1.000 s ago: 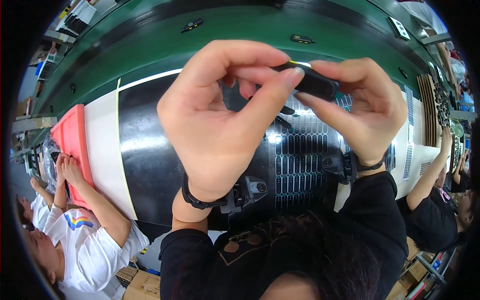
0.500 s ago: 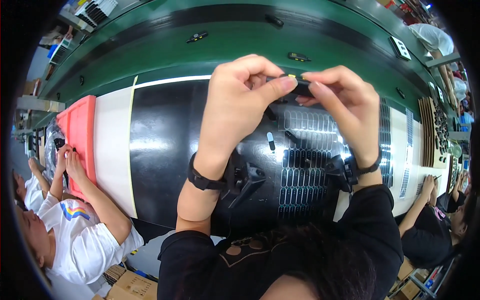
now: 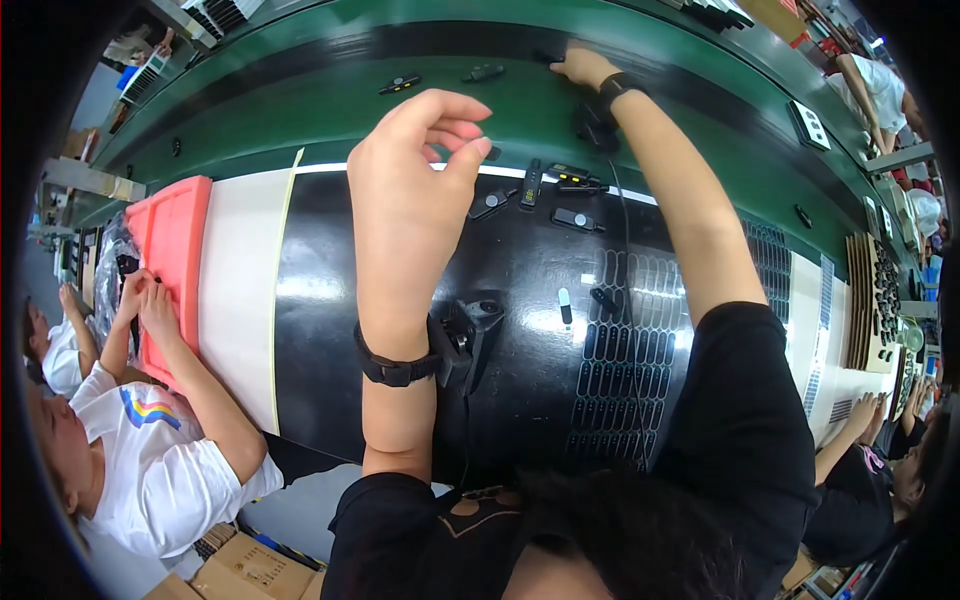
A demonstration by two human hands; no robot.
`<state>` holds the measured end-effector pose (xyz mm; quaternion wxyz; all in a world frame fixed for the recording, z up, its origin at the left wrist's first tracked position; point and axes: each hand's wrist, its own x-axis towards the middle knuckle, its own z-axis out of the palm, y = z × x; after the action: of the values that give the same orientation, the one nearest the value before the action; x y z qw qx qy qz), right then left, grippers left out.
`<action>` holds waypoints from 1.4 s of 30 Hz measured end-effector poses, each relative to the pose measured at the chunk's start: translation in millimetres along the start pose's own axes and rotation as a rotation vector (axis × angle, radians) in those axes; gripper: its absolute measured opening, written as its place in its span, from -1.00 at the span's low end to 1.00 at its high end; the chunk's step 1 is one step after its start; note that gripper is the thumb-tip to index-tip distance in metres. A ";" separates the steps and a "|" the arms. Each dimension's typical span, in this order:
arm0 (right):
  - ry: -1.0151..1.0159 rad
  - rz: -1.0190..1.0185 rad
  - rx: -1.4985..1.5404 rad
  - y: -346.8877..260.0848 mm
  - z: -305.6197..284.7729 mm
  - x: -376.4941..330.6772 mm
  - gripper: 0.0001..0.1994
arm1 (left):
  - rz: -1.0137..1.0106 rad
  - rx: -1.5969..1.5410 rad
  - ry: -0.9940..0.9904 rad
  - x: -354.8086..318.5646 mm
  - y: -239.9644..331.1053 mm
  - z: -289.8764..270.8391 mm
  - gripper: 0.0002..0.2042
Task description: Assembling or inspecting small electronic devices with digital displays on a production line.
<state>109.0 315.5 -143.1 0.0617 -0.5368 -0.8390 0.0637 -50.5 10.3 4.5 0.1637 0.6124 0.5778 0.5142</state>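
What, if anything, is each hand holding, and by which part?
The left hand shows no clear hold. The right hand is at a small dark device; whether it grips this, and where, cannot be told.

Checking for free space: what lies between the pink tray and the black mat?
The head view shows white tabletop there, with yellow tape along the black mat's edge.

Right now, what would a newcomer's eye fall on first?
Probably the right hand, stretched far across the green belt toward a dark device, while the left hand is raised nearer. Next comes the bright pink bin beside a co-worker at left, then rows of dark rounded shapes right of centre.
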 end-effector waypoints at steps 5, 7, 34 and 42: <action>-0.027 -0.146 0.807 -53.4 -61.6 -74.5 -0.70 | -0.034 -0.228 -0.027 -13.0 4.2 -2.2 -0.81; 0.138 -0.258 0.952 -73.2 -97.1 -146.9 -0.75 | -0.035 -0.346 -0.022 -20.4 14.9 3.0 -0.82; 0.402 -0.397 0.813 -117.8 -163.2 -289.0 -0.69 | -0.050 -0.719 -0.086 -26.8 37.4 17.9 -0.80; 0.361 -0.383 0.825 -116.9 -164.6 -291.7 -0.71 | -0.147 -0.409 -0.125 -25.0 39.6 19.1 -0.79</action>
<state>154.2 8.6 28.8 0.4246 -0.3059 -0.8034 0.2843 -8.6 -15.1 17.0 0.3573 0.5533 0.4933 0.5683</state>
